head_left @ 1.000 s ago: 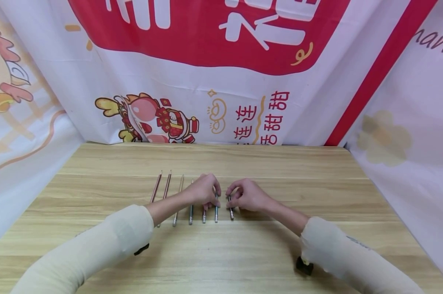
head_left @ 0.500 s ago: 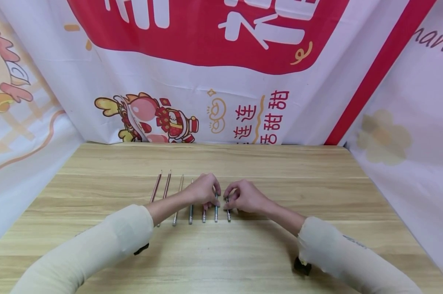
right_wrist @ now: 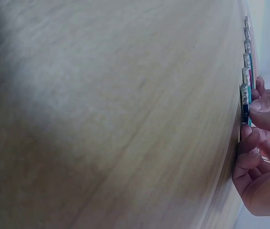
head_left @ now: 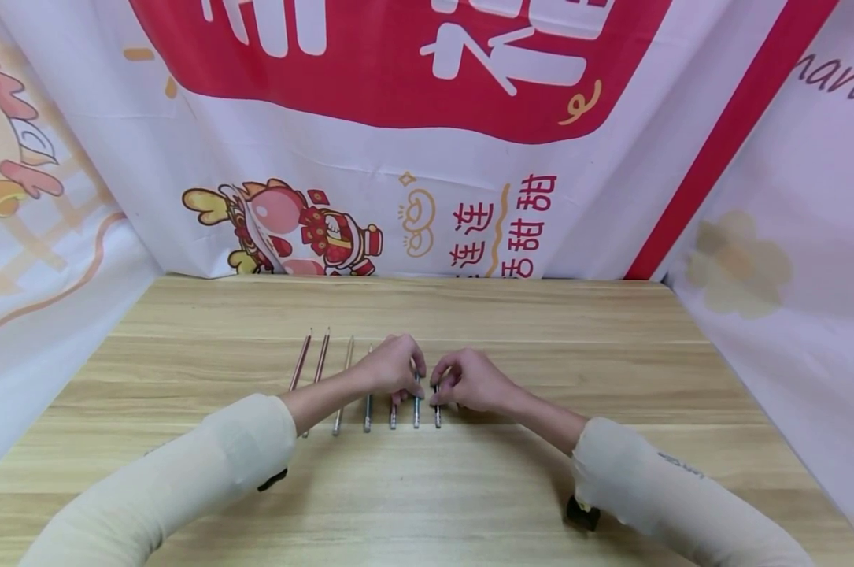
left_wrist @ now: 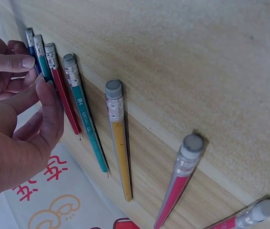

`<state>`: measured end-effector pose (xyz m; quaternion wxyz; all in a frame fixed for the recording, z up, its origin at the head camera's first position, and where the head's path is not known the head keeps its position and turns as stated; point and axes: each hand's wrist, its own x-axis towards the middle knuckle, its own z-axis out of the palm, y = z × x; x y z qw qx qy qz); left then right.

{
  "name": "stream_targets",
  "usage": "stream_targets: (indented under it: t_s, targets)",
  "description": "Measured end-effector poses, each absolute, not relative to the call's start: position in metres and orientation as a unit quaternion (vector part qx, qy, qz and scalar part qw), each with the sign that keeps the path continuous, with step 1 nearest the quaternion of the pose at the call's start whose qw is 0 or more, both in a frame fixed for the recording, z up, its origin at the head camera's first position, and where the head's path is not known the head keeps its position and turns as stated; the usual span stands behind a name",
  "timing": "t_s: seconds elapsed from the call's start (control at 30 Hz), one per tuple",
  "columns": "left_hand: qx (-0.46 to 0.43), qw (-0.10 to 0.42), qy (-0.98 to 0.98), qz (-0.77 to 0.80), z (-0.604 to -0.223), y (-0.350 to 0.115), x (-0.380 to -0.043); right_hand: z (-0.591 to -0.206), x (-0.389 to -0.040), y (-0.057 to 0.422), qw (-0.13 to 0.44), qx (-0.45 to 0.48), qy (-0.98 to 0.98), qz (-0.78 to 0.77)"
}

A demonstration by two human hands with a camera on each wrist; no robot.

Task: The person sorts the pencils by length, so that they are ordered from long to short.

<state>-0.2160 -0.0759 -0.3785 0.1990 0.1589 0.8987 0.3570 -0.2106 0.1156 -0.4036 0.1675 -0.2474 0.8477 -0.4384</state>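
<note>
In the head view my left hand (head_left: 390, 368) pinches a teal pencil (head_left: 417, 413) lying on the table, thumb and forefinger spaced along its length. Just to its right, my right hand (head_left: 475, 381) pinches a dark blue pencil (head_left: 438, 416) in much the same way. Both pencils point away from me, with a narrow gap between them. Under and beside the left hand lies a red pencil (left_wrist: 62, 93), then a green one (left_wrist: 88, 121) and a yellow one (left_wrist: 119, 148). Fingers cover the middle and far ends of the two gripped pencils.
Two more reddish pencils (head_left: 301, 361) lie at the row's left end, partly hidden under my left forearm. Their eraser ends face me. A printed curtain (head_left: 384, 150) hangs along the wooden table's (head_left: 427, 504) far edge, with more cloth at both sides.
My right hand has slid the dark blue pencil a little left, closer to the teal one, and it now lies straighter. The left hand has stayed in place.
</note>
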Motion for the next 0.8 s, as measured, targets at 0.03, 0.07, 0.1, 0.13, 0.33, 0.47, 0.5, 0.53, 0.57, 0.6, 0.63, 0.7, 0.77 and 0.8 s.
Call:
stream_targets:
  t_s: [0.03,0.07,0.1,0.13,0.33,0.47,0.5,0.53,0.57,0.6,0.63,0.7,0.77,0.8]
  targets:
    - [0.158,0.199,0.899,0.356,-0.378,-0.076,-0.216,-0.404,-0.211,0.116,0.167,-0.247,0.848,-0.439]
    - [0.158,0.199,0.899,0.356,-0.378,-0.076,-0.216,-0.403,-0.211,0.116,0.168,-0.246,0.848,-0.439]
    - [0.159,0.200,0.899,0.355,-0.378,-0.075,-0.216,-0.403,-0.211,0.116,0.168,-0.245,0.847,-0.440]
    - [0.158,0.200,0.899,0.356,-0.378,-0.075,-0.216,-0.403,-0.210,0.117,0.167,-0.243,0.847,-0.442]
    - [0.157,0.206,0.896,0.360,-0.379,-0.076,-0.215,-0.402,-0.211,0.122,0.170,-0.230,0.845,-0.451]
    - [0.155,0.206,0.897,0.359,-0.379,-0.076,-0.215,-0.399,-0.212,0.128,0.167,-0.226,0.851,-0.444]
    - [0.155,0.206,0.897,0.360,-0.379,-0.076,-0.215,-0.398,-0.212,0.130,0.165,-0.225,0.853,-0.441]
    - [0.154,0.206,0.896,0.363,-0.379,-0.076,-0.215,-0.397,-0.212,0.132,0.163,-0.224,0.855,-0.439]
    - [0.155,0.204,0.895,0.365,-0.378,-0.076,-0.215,-0.397,-0.212,0.134,0.161,-0.222,0.857,-0.437]
    - [0.155,0.204,0.894,0.368,-0.378,-0.077,-0.215,-0.396,-0.212,0.136,0.158,-0.222,0.859,-0.435]
    - [0.157,0.203,0.892,0.372,-0.377,-0.077,-0.215,-0.395,-0.212,0.139,0.154,-0.222,0.860,-0.432]
    - [0.162,0.200,0.889,0.379,-0.373,-0.080,-0.216,-0.394,-0.211,0.145,0.144,-0.223,0.864,-0.428]
    - [0.166,0.194,0.886,0.387,-0.368,-0.086,-0.216,-0.393,-0.211,0.154,0.135,-0.225,0.867,-0.424]
    - [0.167,0.190,0.885,0.391,-0.364,-0.090,-0.216,-0.392,-0.211,0.159,0.130,-0.227,0.869,-0.420]
